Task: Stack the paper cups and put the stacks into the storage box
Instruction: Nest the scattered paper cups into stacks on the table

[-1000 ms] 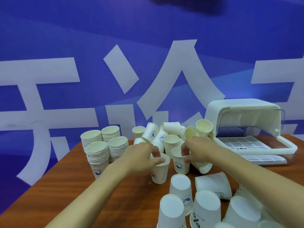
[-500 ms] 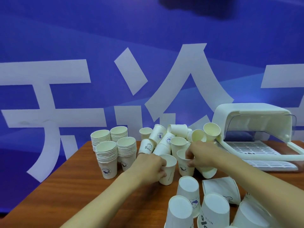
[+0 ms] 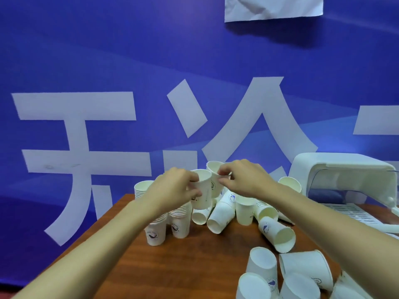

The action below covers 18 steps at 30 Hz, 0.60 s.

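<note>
Paper cup, gripped upright in the curled fingers of the left hand above the table, touched a tilted second cup pinched at its rim by the right hand, apparently for nesting, with finished stacks below and the open storage box well apart on the right.

storage box cut by right edge, cup stacks — partly hidden

The cups are matt white paper. The table is smooth reddish wood grain. The storage box is glossy white plastic.
</note>
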Each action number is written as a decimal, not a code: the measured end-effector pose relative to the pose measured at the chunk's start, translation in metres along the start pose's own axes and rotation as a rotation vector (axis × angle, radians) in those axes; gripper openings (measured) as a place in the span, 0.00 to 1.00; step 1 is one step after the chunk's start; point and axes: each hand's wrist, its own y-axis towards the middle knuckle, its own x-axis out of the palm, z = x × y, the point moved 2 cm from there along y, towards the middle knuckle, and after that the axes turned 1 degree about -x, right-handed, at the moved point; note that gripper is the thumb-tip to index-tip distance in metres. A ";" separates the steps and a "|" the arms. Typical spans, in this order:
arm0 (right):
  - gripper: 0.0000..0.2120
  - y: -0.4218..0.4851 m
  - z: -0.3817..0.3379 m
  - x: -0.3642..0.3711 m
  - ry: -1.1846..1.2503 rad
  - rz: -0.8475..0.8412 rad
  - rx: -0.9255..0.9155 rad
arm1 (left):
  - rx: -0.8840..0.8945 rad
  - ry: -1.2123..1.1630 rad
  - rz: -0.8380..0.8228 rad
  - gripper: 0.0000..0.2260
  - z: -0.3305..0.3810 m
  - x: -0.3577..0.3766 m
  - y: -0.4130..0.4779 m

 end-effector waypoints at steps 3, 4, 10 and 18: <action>0.09 0.018 -0.021 0.001 0.074 0.057 -0.019 | -0.088 -0.108 0.027 0.16 -0.028 -0.020 -0.008; 0.09 0.025 -0.027 0.003 0.104 0.072 -0.016 | -0.109 -0.094 0.041 0.17 -0.037 -0.026 -0.010; 0.08 0.048 -0.054 0.028 0.174 0.104 -0.065 | -0.188 0.023 0.035 0.12 -0.074 -0.037 -0.020; 0.11 0.052 -0.069 0.055 0.092 -0.065 -0.123 | -0.225 0.059 -0.027 0.09 -0.088 -0.016 -0.036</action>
